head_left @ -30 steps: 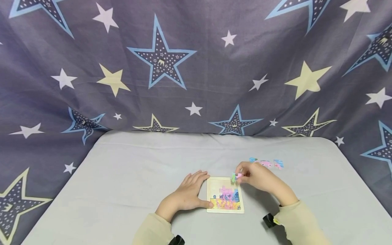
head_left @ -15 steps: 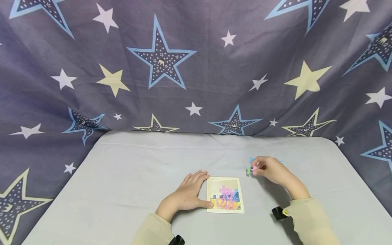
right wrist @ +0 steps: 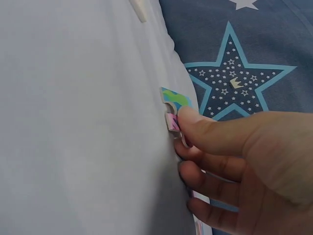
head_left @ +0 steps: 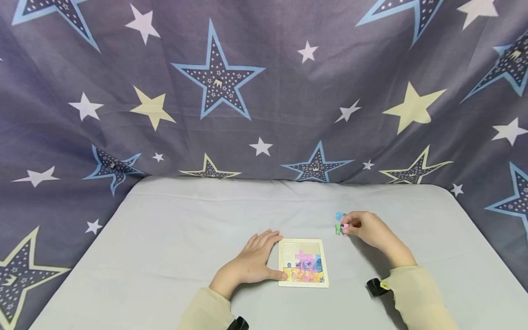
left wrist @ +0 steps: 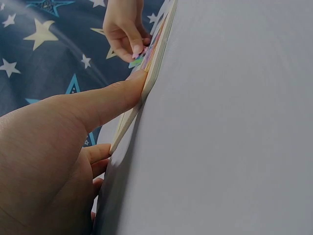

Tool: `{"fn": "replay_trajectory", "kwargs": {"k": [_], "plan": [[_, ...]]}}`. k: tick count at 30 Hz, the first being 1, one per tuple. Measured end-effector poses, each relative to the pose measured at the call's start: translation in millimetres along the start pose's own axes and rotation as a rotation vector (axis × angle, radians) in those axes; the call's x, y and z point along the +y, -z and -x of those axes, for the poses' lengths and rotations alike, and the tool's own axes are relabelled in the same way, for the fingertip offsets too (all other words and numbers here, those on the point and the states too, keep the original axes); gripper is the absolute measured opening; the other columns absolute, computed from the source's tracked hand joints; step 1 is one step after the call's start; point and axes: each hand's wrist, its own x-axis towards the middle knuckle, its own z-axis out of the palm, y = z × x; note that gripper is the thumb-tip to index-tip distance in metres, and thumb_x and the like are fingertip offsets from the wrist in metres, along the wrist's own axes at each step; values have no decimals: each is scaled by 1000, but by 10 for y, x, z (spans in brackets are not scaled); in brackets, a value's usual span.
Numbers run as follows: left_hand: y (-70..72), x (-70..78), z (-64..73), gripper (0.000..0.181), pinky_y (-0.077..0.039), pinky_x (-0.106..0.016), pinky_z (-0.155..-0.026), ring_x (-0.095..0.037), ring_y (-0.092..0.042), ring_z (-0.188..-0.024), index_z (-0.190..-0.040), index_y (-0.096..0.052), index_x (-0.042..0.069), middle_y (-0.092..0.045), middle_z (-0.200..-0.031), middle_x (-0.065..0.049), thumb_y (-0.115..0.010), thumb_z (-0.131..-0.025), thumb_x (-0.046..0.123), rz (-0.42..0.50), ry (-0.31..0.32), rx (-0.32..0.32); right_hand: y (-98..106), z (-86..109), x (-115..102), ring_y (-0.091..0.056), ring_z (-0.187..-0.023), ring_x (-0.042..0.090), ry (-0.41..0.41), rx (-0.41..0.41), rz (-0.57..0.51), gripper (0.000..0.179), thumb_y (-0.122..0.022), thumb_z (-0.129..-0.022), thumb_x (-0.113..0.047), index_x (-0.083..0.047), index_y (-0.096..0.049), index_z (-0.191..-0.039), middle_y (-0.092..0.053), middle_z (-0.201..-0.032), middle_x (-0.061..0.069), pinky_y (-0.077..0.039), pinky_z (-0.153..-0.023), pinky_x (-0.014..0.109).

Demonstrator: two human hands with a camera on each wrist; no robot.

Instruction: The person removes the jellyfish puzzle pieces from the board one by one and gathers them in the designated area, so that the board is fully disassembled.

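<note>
Nearest of all, two pale sleeves (head_left: 206,309) reach in over the grey cloth (head_left: 165,266), a black band at each wrist. Next, here's the left hand (head_left: 255,261), lying at the tray (head_left: 305,284), thumb spread wide and laid on the near-left corner, long fingers fairly straight, the index tip touching the far-left corner. Inside the tray, yellow, pink and blue pieces (head_left: 305,273) fill the near part, while the far part shows bare base. Over to the right and farther off, the right hand (head_left: 369,231) has it: thumb and index pinch a green-and-pink piece (right wrist: 176,99), well clear of the tray! Just beyond sits a blue piece (head_left: 339,216); whether the two touch, I can't tell. And behind everything hangs the starry curtain (head_left: 280,101).
</note>
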Motion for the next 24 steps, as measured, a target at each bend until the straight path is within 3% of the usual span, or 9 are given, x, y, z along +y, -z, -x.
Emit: {"fn": "replay_trajectory", "kwargs": {"k": [5, 12, 18, 24], "plan": [[-5, -6, -6, 96, -3, -53, -121, -31, -14, -150, -151, -32, 6, -26, -160, -11, -76, -80, 53, 7, -19, 5, -25, -1, 11, -50, -70, 14, -10, 13, 26, 8, -74, -88, -10, -5, -72, -95, -58, -75, -3, -45, -66, 33], [-103, -124, -47, 100, -1, -51, -121, -27, -11, -151, -153, -30, 11, -24, -161, -7, -73, -78, 59, -20, -12, 18, -39, -10, 1, -49, -68, 14, -41, 9, 66, 15, -73, -89, -13, -5, -73, -102, -57, -75, -3, -42, -63, 32], [-134, -164, -63, 101, -2, -52, -121, -27, -12, -150, -153, -31, 11, -25, -161, -7, -73, -77, 61, -24, -30, 42, -30, -9, -113, -51, -68, 14, -72, 27, 73, 15, -71, -91, -14, -7, -71, -104, -57, -76, -2, -44, -63, 33], [-108, -127, -39, 100, -1, -51, -121, -27, -11, -151, -153, -31, 11, -24, -161, -7, -73, -77, 59, -19, -18, 31, -109, -22, -296, -54, -68, 11, 9, 4, 18, 12, -72, -90, -11, -7, -72, -101, -61, -78, -5, -48, -62, 29]]}}
